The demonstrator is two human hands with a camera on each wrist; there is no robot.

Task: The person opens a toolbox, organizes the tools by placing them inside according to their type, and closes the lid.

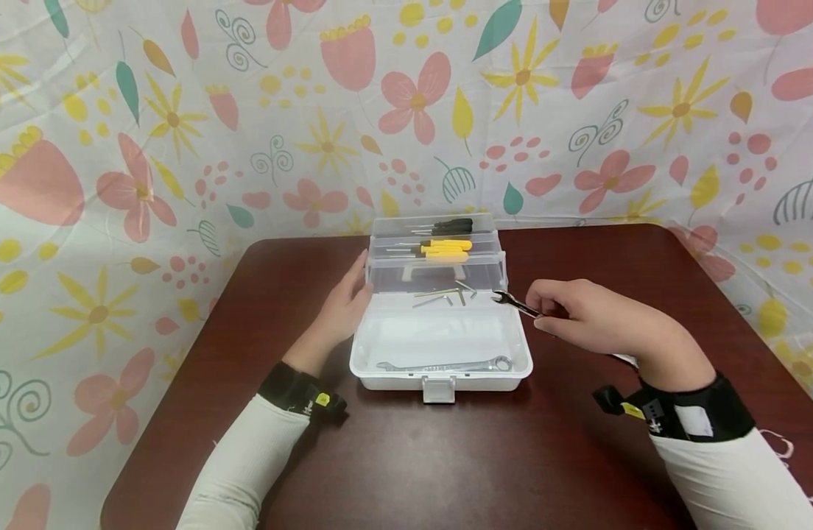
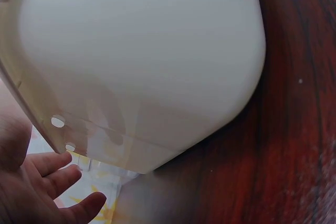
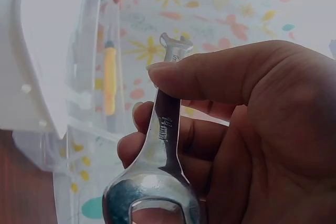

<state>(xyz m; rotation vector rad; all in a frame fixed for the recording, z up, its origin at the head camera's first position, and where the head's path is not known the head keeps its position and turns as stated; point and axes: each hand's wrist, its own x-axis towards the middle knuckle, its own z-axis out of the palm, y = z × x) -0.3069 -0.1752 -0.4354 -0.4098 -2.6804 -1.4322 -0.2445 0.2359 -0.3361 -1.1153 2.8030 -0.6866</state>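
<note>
Right hand (image 1: 579, 313) pinches wrench (image 1: 518, 303), open toolbox (image 1: 393, 380) just beside grip; left hand (image 1: 343, 303), loosely spread, at toolbox's opposite side. Wrench's protruding end could knock toolbox if grip dips.

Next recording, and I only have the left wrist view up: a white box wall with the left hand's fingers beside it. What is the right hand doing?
Observer: The right hand holds a wrench, its open end pointing toward the white box.
Operator: Is anything lying inside the box? I only see its outer wall.
Observer: Yes, the head view shows a second wrench lying lengthwise along the inside of the front wall.
Operator: And at the back?
Observer: Clear compartments rise there, and the rearmost holds black-handled tools.
</note>
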